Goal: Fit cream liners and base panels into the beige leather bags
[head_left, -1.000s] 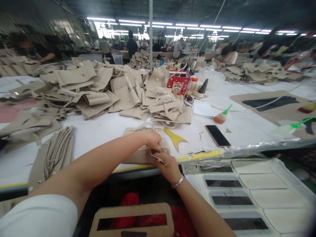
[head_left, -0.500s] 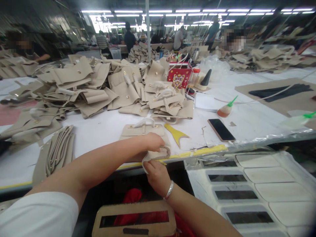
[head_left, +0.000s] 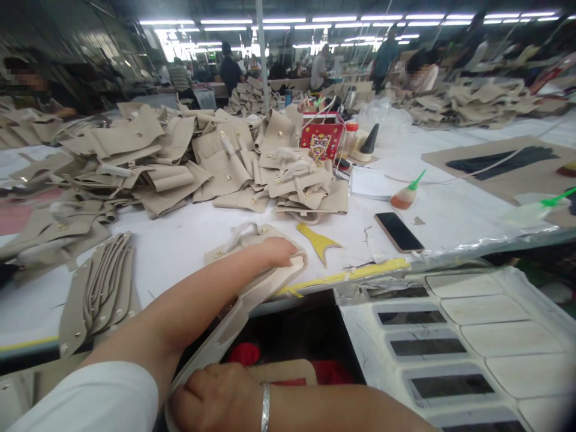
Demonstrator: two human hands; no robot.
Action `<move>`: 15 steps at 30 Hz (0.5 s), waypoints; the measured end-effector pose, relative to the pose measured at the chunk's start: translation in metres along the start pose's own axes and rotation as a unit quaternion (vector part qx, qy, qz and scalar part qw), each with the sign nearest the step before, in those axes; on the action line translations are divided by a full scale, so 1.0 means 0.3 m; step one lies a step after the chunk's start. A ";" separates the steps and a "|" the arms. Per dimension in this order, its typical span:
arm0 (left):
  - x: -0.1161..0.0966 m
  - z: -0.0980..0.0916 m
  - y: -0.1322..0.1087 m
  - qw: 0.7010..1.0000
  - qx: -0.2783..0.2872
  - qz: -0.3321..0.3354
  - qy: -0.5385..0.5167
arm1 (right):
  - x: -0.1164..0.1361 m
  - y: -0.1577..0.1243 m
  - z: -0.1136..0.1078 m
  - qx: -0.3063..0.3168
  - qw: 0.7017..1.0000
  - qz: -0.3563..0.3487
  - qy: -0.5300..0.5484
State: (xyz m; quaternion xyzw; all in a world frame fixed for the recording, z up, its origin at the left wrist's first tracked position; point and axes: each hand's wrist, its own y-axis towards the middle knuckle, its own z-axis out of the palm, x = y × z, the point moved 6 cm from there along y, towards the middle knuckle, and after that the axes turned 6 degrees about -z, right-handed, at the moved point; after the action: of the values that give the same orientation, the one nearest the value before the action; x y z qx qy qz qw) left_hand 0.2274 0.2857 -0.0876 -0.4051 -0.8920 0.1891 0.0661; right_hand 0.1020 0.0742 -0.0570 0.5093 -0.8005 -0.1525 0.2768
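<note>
My left hand [head_left: 275, 252] lies on a beige leather bag piece [head_left: 252, 240] at the near edge of the white table [head_left: 189, 234], its fingers curled over the piece's folded right end. A long beige strip [head_left: 234, 321] runs from under that hand down off the table edge toward me. My right hand [head_left: 216, 399] is low at the bottom of the view with a silver bangle on the wrist. Its fingers are closed on the strip's near end.
Heaps of beige bag pieces [head_left: 180, 162] cover the table's middle and left. A stack of strips [head_left: 101, 282] lies at my left. A yellow tool [head_left: 320, 241], a phone [head_left: 398, 231], glue bottles [head_left: 407, 197] and a red box [head_left: 321, 141] sit to the right. White moulded trays [head_left: 454, 342] stand at lower right. Other people work at far tables.
My right hand has pulled back toward me from the table edge, drawing the beige strip out long. My left hand stays pressed on the bag piece, which has turned slightly.
</note>
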 end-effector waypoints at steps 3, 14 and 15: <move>0.036 -0.022 -0.026 0.999 -0.003 -0.008 -0.037 | -0.069 -0.007 -0.067 -0.021 0.995 0.092 0.031; 0.110 0.165 -0.585 0.957 -0.257 -0.083 -0.104 | -0.485 -0.419 -0.331 -0.145 0.899 0.400 0.109; 0.077 0.205 -0.611 0.956 -0.270 -0.098 -0.060 | -0.514 -0.447 -0.322 -0.153 0.890 0.416 0.108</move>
State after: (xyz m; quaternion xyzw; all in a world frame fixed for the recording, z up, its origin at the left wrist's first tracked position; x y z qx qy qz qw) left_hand 0.0676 0.1754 -0.0735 -0.3068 -0.9474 -0.0418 -0.0815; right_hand 0.3086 0.1584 -0.0947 0.0938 -0.8711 -0.0881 0.4739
